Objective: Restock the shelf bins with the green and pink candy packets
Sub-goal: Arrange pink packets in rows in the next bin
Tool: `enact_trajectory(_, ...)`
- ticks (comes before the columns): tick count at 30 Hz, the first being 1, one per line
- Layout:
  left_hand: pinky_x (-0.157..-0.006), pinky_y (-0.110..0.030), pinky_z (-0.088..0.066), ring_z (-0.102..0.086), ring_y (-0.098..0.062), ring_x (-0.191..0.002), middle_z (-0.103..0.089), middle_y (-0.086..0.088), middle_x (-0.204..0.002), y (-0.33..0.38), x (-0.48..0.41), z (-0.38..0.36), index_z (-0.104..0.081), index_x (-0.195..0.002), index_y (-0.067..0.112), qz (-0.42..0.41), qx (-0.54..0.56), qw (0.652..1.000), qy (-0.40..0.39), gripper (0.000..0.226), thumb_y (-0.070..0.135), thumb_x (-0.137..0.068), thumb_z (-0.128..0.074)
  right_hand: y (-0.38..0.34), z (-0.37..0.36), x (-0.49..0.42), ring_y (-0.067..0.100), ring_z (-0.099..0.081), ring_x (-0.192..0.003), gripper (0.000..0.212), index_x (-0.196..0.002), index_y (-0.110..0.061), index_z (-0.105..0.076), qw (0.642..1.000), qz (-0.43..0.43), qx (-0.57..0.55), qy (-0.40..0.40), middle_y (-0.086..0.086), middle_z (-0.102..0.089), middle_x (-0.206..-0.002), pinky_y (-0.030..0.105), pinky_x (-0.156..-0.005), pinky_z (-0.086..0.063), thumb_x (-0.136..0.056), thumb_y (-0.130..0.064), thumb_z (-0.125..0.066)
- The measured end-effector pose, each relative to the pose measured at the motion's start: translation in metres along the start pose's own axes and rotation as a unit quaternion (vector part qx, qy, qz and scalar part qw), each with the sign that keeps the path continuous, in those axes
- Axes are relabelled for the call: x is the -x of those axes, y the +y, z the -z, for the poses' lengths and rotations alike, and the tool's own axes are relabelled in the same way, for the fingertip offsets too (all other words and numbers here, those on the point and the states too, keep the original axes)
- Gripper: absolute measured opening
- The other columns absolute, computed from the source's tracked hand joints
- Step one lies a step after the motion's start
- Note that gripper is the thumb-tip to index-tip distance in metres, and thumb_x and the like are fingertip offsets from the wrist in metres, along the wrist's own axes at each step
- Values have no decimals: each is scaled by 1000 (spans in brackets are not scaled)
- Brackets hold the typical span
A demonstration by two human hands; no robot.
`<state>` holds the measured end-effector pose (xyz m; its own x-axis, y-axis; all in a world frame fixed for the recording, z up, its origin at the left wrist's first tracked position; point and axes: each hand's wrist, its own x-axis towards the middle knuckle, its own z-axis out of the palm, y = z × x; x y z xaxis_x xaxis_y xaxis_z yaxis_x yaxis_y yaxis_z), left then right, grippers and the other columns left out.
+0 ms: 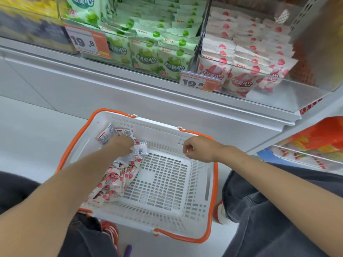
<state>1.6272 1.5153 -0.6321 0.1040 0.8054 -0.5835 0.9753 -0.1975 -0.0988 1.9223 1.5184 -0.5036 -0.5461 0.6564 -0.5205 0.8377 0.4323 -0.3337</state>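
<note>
A white basket with orange handles [200, 182] sits on the floor between my knees. Pink candy packets [113, 180] lie heaped along its left side. My left hand [121, 146] reaches into the basket's far left corner and grips a bunch of pink packets [107, 134], barcodes facing up. My right hand [196, 148] hovers over the basket's far right rim, fingers curled, holding nothing. Above, a clear shelf bin holds green candy packets [157, 39], and the bin to its right holds pink packets [246, 58].
Orange price tags [89, 41] reading 19.8 hang on the bin fronts. The white shelf base [130, 97] runs behind the basket. A lower shelf with red and orange packs [319, 138] stands at the right. My knees flank the basket.
</note>
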Motion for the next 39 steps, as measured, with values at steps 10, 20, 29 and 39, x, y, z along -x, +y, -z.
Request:
enact_trajectory(10,-63,-22,-59,-65,-13,-66,-66,-11,-81,84,38,131,-60,-99,0,13,846,499,-189,12,2,-99,-48,5,33,20,13,-51,-111,31,-118,-19,-62,960,52,-110,251,-2,-63,-119,31,-97,-40,-88,-22,-69)
enact_trajectory(20,-93,-42,-52,-66,-22,-101,-72,-7,-105,110,67,201,-72,-103,25,-136,781,609,-17,41,57,-92,-48,34,94,68,13,-52,-65,19,-76,-11,-63,925,-31,-271,263,7,-64,-74,35,-62,-45,-92,-21,-64)
enact_trajectory(29,-75,-32,-59,-70,-24,-90,-74,-10,-98,140,76,224,-65,-100,9,-76,814,562,123,43,50,-86,-63,41,97,86,16,-60,-72,18,-90,2,-68,816,-19,-511,271,10,-67,-81,25,-69,-57,-90,-16,-68)
enact_trajectory(39,-59,-21,-53,-63,-4,-66,-72,2,-83,171,107,318,-74,-93,14,-234,483,782,318,12,13,-82,-78,64,136,131,11,-64,-95,60,-121,-29,-49,816,29,-385,430,-1,-63,-111,20,-76,-56,-75,-6,-80)
